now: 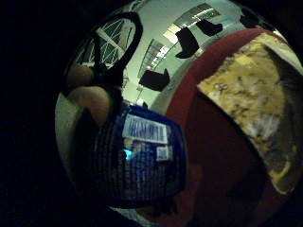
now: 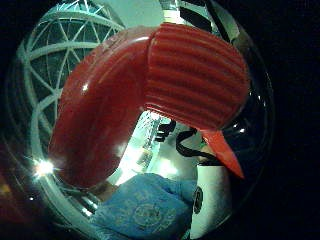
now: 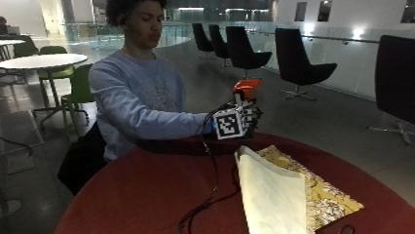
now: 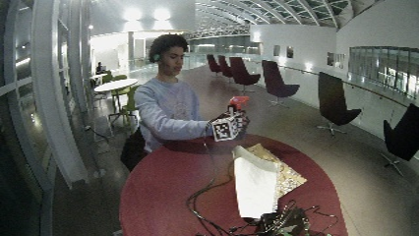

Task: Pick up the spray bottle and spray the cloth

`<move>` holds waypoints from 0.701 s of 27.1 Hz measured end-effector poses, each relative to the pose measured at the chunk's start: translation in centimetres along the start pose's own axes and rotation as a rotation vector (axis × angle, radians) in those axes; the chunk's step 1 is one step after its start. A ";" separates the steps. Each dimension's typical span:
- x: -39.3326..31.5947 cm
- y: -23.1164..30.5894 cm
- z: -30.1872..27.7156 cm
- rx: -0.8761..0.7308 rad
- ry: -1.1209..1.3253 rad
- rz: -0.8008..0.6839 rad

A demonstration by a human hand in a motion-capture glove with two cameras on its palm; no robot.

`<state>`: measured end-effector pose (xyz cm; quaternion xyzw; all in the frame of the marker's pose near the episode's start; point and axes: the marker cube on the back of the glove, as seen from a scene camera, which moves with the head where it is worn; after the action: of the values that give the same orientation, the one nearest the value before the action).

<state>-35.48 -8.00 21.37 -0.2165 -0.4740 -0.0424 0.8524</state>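
My gloved right hand grips the spray bottle and holds it upright above the far side of the red table. The bottle's red spray head sticks up over the hand and fills the thumb side palm view. Its blue labelled body lies close against the palm. The cloth, yellow patterned with a pale folded-over part, lies flat on the table, below and to the side of the bottle.
The person in a blue sweater sits behind the round red table. A black cable runs across the tabletop beside the cloth. More cables and gear sit at the table's near edge. Black chairs stand behind.
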 end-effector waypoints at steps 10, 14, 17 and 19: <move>3.1 1.7 3.5 -0.202 0.126 0.020; 1.6 1.2 3.5 -0.162 0.028 0.041; 0.9 2.0 2.1 -0.164 0.073 0.014; 0.2 3.2 0.6 -0.190 0.149 -0.006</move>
<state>-34.96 -4.83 20.76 -0.2913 -0.4038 -0.1058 0.8608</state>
